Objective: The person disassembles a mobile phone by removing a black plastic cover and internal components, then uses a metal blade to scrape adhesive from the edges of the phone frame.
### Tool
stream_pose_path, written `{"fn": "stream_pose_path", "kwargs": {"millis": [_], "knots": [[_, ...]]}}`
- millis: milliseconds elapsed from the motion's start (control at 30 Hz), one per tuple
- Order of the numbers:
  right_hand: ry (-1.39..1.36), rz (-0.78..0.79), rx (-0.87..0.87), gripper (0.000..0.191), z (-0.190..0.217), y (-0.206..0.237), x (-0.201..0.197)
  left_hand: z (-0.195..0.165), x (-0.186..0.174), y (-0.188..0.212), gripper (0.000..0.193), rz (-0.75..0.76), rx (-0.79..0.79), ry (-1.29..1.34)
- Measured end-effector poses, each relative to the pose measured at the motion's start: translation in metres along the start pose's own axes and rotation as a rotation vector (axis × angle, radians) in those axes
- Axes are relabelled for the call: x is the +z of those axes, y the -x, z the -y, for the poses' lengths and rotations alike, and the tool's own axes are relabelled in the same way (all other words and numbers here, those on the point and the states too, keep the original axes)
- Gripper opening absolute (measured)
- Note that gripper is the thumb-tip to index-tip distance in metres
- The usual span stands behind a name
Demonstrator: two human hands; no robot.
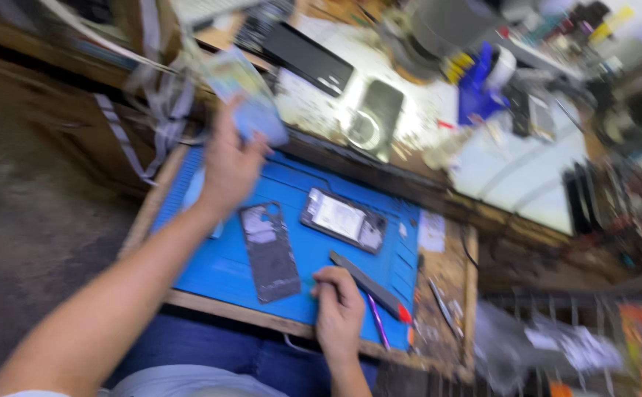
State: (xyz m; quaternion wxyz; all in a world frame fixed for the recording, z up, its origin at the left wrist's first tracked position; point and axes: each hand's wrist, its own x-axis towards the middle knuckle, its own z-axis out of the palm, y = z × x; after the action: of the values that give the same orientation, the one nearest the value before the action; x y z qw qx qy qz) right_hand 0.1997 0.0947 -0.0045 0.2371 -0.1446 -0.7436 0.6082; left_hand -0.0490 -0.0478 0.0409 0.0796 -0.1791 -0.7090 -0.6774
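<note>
Blue mat [291,257] covers the bench. On it: back cover [270,252], opened phone [344,220] beside it, grey tool [369,285] near the front edge. Left hand [230,165], raised over the mat's far-left corner, grips a blurred packet [247,99]. Right hand [338,307] rests fisted on the mat; contents cannot be told.

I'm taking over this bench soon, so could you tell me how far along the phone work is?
Done: the back cover is off, beside the opened phone on the blue mat. In hand: left hand lifts a blurred packet; right hand rests on the mat. Left: the phone remains open.
</note>
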Motion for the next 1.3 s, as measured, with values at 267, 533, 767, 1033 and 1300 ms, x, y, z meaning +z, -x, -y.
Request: {"fn": "stream_pose_path", "kwargs": {"millis": [267,533,767,1033,1300], "knots": [[-0.142,-0.08,0.012,0.029,-0.028,0.0,0.001,-0.043,0.009,0.067,0.032,0.403,0.057,-0.072],[-0.354,0.081,0.15,0.042,-0.044,0.005,-0.013,-0.077,0.004,0.09,0.027,1.09,-0.167,0.257],[-0.521,-0.127,0.06,0.03,-0.052,0.003,-0.019,-0.075,0.0,0.086,0.038,1.065,-0.113,0.158],[-0.559,-0.045,0.113,0.024,-0.042,0.008,-0.018,-0.064,0.006,0.096,0.026,0.862,0.16,0.177],[-0.558,0.062,0.143,0.03,-0.029,0.006,-0.013,-0.047,-0.065,0.094,0.028,0.841,-0.162,0.537]]}}
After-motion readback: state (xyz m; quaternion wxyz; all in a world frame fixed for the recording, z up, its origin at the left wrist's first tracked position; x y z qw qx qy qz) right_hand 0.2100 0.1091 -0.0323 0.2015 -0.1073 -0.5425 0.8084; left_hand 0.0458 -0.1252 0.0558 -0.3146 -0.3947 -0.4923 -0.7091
